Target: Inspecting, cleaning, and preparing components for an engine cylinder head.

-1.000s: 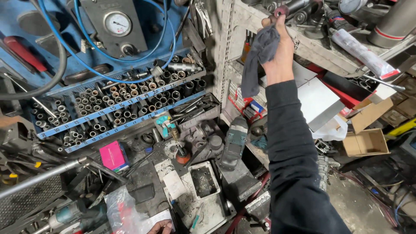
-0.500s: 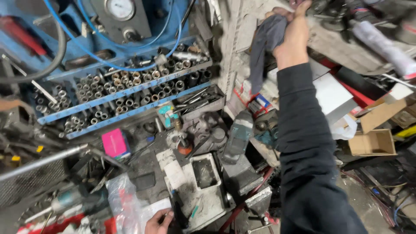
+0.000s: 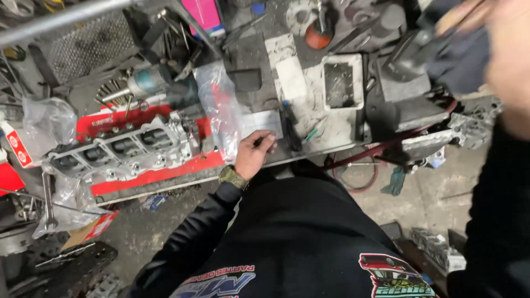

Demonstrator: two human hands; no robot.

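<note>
Head view, looking down over your own chest at the bench edge. Your left hand (image 3: 255,153) rests at the front lip of the grimy workbench (image 3: 309,149), fingers curled in loosely, the tips touching or pinching something small and dark against the pale sheet (image 3: 264,122) there; what it is I cannot tell, it is too small. Your right hand (image 3: 510,60) is raised at the upper right, blurred, closed around a dark blue-grey rag (image 3: 461,58), which hangs clear of the bench above the metal blocks.

Judgement on the step: you appear to be steadying yourself or picking up from the bench with the left while the right carries the rag. Keep the left wrist low and clear of the clear plastic bag (image 3: 221,107) just beside it, which could snag. Bring the rag down slowly; it could drag across the loose tools lying near the bench edge.

Counts, as far as visible:
- aluminium cylinder head (image 3: 124,149): one, lying on red cardboard well to the left of your left hand.
- cordless power tool, teal body (image 3: 157,83): one, behind the cylinder head.
- dark-handled screwdrivers (image 3: 290,129): two, maybe three; they overlap.
- pale rectangular tray (image 3: 342,83): one.
- combination wrench (image 3: 48,201): one, far left.
- wristwatch (image 3: 233,176): one, on your left wrist.
</note>
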